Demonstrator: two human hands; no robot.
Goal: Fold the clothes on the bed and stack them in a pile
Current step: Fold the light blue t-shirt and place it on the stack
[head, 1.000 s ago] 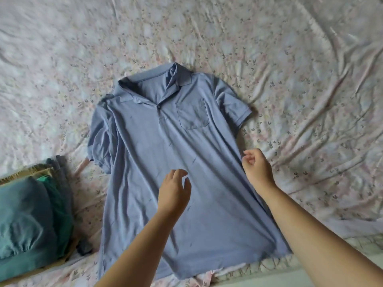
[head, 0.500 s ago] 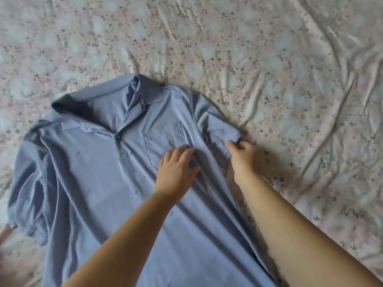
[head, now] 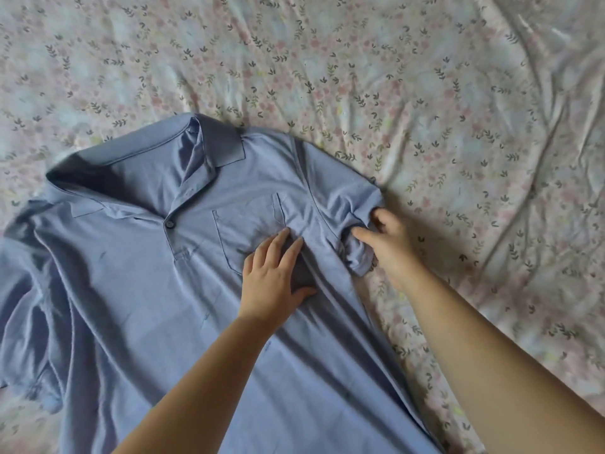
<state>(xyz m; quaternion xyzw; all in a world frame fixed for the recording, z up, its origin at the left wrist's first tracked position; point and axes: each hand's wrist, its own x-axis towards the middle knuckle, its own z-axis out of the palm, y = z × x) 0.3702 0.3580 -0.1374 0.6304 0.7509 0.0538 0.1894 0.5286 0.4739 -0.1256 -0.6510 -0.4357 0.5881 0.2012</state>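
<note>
Toward three o'clock of the blue polo shirt [head: 137, 290], right hand [head: 389, 244] pinching sleeve [head: 357, 204] to fold inward, left hand [head: 275, 280] flat, open, pinning the chest.

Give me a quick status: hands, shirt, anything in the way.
Left hand flat on shirt by the pocket. Right hand pinching the sleeve. Shirt unfolded, face up on bed. Nothing in the way.
</note>
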